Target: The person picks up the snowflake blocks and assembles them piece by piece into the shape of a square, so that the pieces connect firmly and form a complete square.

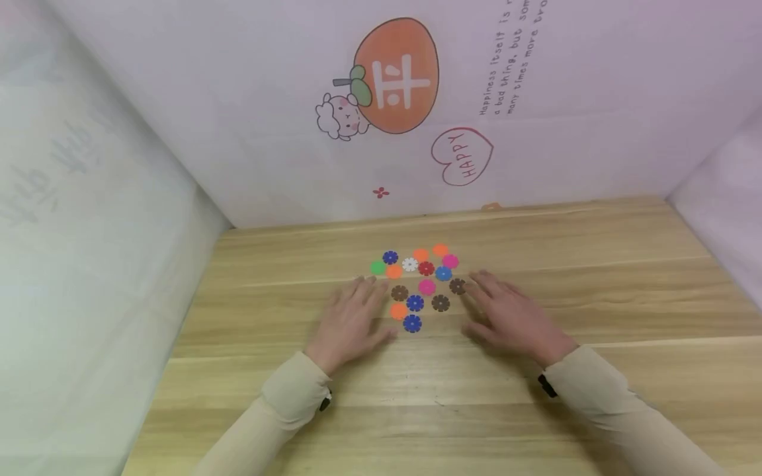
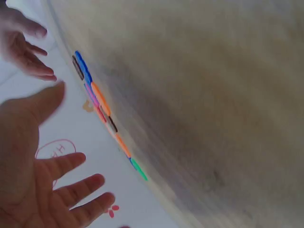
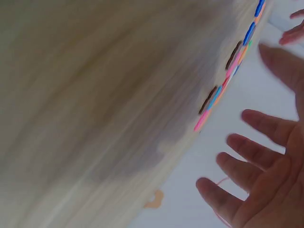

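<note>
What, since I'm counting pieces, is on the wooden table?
Sixteen colored discs are visible on the table. In the head view, the left hand and right hand hide whatever lies behind them.

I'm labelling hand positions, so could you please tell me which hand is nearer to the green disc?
Left: the left hand is just on the near side of the green disc; the right hand is farther, across the other discs.
</note>
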Tool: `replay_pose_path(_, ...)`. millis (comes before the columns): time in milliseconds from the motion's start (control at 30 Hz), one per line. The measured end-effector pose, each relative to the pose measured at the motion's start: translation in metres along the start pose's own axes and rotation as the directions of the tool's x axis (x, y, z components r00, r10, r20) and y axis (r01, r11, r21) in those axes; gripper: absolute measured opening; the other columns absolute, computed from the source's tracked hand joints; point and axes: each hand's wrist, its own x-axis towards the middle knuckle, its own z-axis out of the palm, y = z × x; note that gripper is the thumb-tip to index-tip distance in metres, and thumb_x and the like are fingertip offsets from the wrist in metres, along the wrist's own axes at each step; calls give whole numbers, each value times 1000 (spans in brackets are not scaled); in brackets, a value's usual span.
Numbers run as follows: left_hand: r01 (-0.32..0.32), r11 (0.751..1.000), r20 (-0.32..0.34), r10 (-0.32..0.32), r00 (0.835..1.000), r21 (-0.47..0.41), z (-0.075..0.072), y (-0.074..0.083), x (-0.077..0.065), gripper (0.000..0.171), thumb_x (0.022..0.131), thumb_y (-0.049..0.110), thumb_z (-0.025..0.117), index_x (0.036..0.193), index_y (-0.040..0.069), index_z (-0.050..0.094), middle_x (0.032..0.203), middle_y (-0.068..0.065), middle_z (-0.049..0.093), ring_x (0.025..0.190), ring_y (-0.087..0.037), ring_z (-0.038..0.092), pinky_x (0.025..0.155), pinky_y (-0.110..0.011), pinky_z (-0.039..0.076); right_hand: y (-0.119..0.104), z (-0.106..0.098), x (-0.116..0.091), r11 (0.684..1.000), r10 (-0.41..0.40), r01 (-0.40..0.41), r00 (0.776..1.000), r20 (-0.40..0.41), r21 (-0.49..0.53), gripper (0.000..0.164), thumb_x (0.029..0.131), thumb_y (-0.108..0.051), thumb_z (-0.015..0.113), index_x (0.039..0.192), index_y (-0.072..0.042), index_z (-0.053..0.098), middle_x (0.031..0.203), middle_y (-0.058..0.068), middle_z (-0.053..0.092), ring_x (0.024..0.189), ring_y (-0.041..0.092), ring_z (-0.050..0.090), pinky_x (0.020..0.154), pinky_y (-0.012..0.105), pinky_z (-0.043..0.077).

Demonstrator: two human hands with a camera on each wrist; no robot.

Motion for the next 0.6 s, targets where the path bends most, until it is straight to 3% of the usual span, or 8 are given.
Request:
replay_pose_path(100, -17, 999, -32, 15, 999, -52, 1, 2, 2, 71, 89, 53, 66, 143, 10, 48, 142, -13, 54, 132, -30, 52, 109, -51, 44, -6, 2, 6, 998, 9, -7, 999, -31, 67, 54, 89, -33, 73, 129, 0, 59, 130, 19, 61, 118, 35, 59, 100, 53, 51)
replay_pose_path(167, -20, 993, -55, 13, 998, -116, 1, 4, 3, 61, 89, 44, 71, 133, 6, 56, 130, -13, 63, 121, -28, 59, 105, -44, 50, -8, 3, 10, 992, 8, -3, 999, -47, 123, 42, 87, -25, 75, 118, 1, 64, 108, 14, 68, 95, 26, 66, 86, 44, 59)
replay_pose_path(267, -2, 974, -54, -11, 998, -228, -1, 7, 6, 47, 89, 33, 74, 123, 2, 63, 119, -13, 68, 111, -26, 64, 99, -38, 54, -11, 6, 15, 981, 8, 1, 999, -47, 195, 32, 85, -17, 76, 108, 2, 67, 90, 7, 67, 78, 15, 63, 73, 34, 59)
replay_pose_path(367, 48, 947, -7, -53, 999, -316, -1, 10, 10, 42, 88, 26, 75, 120, 1, 65, 117, -13, 69, 109, -26, 65, 98, -37, 55, -14, 8, 20, 972, 16, -8, 999, -33, 234, 26, 84, -16, 77, 102, 1, 69, 83, 3, 67, 72, 10, 60, 68, 27, 57)
replay_pose_path(500, 86, 935, 54, -72, 996, -343, 1, 13, 17, 35, 87, 22, 76, 115, 3, 68, 110, -10, 71, 100, -22, 67, 91, -33, 57, -19, 9, 27, 965, 40, -42, 999, 14, 257, 19, 85, -17, 76, 94, -3, 69, 75, -1, 62, 66, 8, 54, 61, 22, 52)
replay_pose_path(600, 89, 939, 84, -64, 994, -333, 4, 15, 22, 26, 86, 22, 77, 105, 6, 71, 96, -5, 70, 85, -16, 64, 77, -26, 57, -24, 11, 32, 965, 56, -64, 998, 36, 255, 18, 86, -19, 76, 92, -4, 68, 72, -2, 59, 63, 9, 51, 58, 21, 49)
